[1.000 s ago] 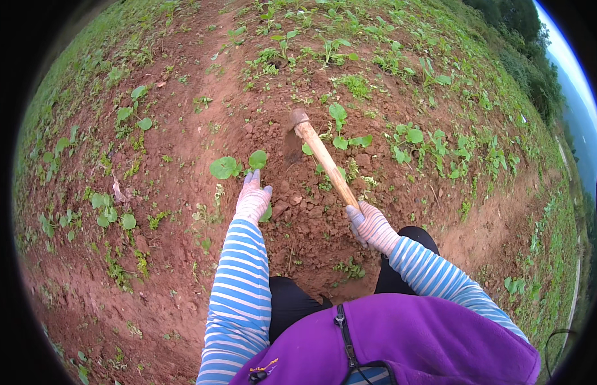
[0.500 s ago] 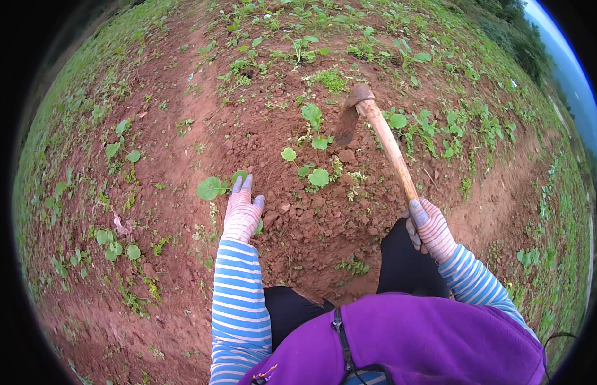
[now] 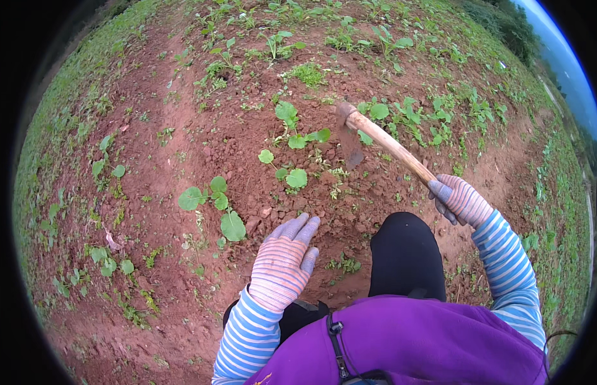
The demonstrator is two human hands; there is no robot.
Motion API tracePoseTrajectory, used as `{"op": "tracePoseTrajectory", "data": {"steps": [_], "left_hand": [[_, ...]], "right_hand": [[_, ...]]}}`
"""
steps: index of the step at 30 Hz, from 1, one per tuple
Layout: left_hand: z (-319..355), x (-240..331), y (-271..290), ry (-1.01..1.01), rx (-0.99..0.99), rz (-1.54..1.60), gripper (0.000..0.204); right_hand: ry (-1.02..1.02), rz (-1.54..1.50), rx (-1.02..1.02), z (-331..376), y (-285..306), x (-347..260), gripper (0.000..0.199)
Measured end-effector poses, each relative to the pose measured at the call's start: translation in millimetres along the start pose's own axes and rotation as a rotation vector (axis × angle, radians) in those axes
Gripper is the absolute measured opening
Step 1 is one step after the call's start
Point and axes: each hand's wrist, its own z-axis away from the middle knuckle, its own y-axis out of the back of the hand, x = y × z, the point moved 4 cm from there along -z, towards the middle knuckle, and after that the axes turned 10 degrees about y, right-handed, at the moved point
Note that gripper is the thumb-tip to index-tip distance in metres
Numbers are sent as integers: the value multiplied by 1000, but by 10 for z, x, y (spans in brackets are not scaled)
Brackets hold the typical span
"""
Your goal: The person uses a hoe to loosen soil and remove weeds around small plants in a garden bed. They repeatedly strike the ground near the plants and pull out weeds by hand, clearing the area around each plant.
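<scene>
My right hand (image 3: 460,200), in a striped glove with grey fingertips, grips the lower end of a hoe's wooden handle (image 3: 391,146). The hoe's rusty metal blade (image 3: 352,144) hangs from the far end, over or against the soil; I cannot tell whether it touches. My left hand (image 3: 287,258), gloved alike, hovers over the soil in front of my lap, palm down, fingers stretched out and holding nothing. Just beyond and left of it grows a leafy seedling (image 3: 233,226). Further off, left of the blade, stand more seedlings with round green leaves (image 3: 297,178).
Loose reddish soil (image 3: 260,205) slopes around me. Low weeds (image 3: 308,74) and rows of seedlings (image 3: 411,115) cover the far side. More small plants (image 3: 109,260) grow at the left. My dark-clad knee (image 3: 406,256) is close below the hoe.
My left hand has drawn back from the seedling at the left toward my lap. My right hand has shifted right with the hoe, and its handle now slants more to the left.
</scene>
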Motion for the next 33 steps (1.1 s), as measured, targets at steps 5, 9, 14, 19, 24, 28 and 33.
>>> {"op": "tracePoseTrajectory", "data": {"steps": [5,9,14,19,24,28,33], "left_hand": [[-32,39,-66,19,-163,-37,56],[-108,-7,-99,12,-146,-2,55],[-196,-123,-222,-6,-191,42,56],[-210,-234,-328,117,-216,152,54],[-184,-157,-598,338,-311,274,51],[-69,5,-977,487,-239,339,51],[265,185,-1400,703,-248,317,52]], "right_hand": [[209,1092,-215,-271,114,-316,39],[248,1296,-323,-365,20,-467,41],[183,1390,-411,-534,9,-703,42],[24,1377,-578,-927,-5,-1069,43],[-69,1400,-692,-1373,-161,-1361,43],[-90,1416,-741,-1587,-235,-1303,41],[-13,1268,-713,-1250,3,-797,43]]}}
